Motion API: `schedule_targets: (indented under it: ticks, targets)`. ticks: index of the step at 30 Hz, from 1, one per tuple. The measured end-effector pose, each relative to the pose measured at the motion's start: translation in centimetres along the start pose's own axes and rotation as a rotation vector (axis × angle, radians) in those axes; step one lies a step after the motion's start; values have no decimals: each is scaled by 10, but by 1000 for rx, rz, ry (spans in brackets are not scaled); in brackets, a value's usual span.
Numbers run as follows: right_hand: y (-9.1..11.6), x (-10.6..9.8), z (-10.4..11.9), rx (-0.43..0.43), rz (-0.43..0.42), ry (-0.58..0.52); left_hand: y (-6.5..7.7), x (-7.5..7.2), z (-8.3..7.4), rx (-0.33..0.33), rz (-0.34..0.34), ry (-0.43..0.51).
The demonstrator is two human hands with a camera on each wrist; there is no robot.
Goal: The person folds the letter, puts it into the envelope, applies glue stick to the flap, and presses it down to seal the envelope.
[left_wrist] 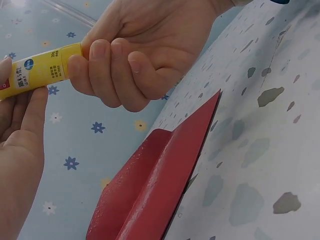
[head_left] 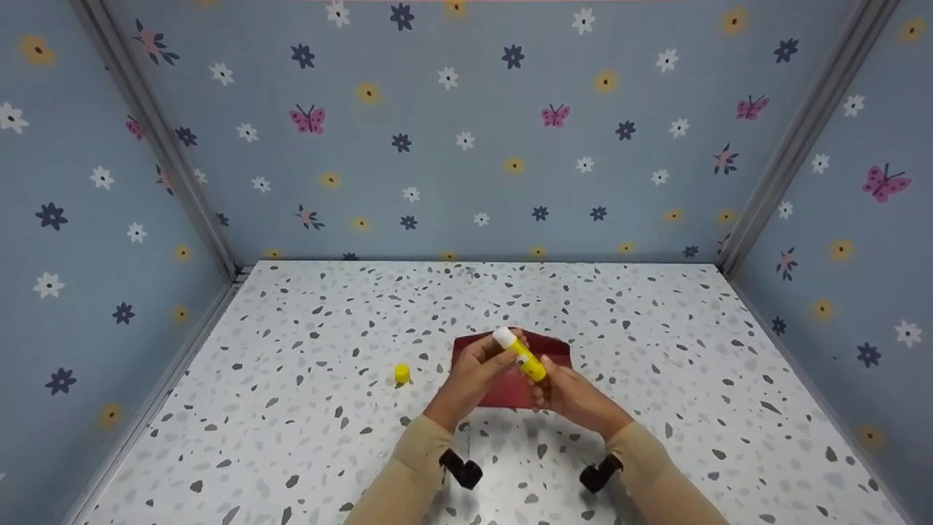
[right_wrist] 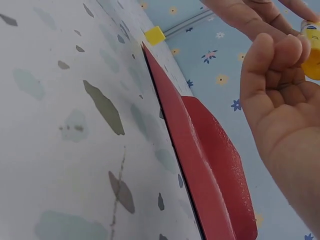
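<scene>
A yellow glue stick (head_left: 531, 367) with a white end is held up over a red envelope (head_left: 510, 394), tilted with the white end toward the back left. My left hand (head_left: 472, 375) grips its body between thumb and fingers. At the lower end, the thumb and curled fingers of my right hand (head_left: 576, 397) pinch the base. In the left wrist view, printing shows on the glue stick (left_wrist: 42, 69) between both hands. The red envelope (right_wrist: 187, 145) lies on the table below, its flap (right_wrist: 225, 175) raised. Both hands cover part of it in the head view.
A small yellow cap (head_left: 401, 374) stands on the speckled white table (head_left: 306, 423), left of the envelope. Blue flowered panels (head_left: 466, 146) enclose the table at the back and both sides, with grey metal posts (head_left: 168, 146) at the corners.
</scene>
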State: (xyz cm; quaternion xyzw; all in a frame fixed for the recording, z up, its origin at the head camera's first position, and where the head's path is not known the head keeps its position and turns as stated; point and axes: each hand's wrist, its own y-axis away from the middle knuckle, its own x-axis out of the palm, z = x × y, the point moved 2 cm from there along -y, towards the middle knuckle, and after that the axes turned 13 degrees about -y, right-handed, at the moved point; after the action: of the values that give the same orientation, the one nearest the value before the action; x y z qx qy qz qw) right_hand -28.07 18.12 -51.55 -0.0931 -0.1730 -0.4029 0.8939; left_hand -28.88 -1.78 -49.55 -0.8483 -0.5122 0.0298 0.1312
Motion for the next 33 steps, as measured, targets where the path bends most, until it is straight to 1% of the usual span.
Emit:
schedule_targets:
  ticks: [5, 8, 11, 15, 18, 22, 25, 29, 33]
  targets:
    - [-2, 1, 1, 23, -61, 10, 0, 0, -1, -12, -13, -27]
    - [-2, 2, 1, 14, -78, 13, 0, 0, -1, -19, -35, -28]
    - [-4, 5, 2, -26, -110, 27, -2, 0, 1, -18, -79, -34]
    - [-7, 8, 4, -91, -149, 44, -3, 0, 3, -25, -120, -79]
    - [-8, 9, 4, -148, -169, 15, -3, 0, 3, -36, -122, -110]
    - [-11, 9, 4, -219, -241, -17, -2, 2, 4, -44, -130, -131]
    - [-13, 9, 3, -238, -304, 16, -2, 2, 4, -48, -140, -145]
    - [-15, 11, 3, -266, -365, 53, -2, 2, 4, -50, -154, -125]
    - [-15, 13, 5, -310, -391, 23, -2, 3, 5, -68, -165, -98]
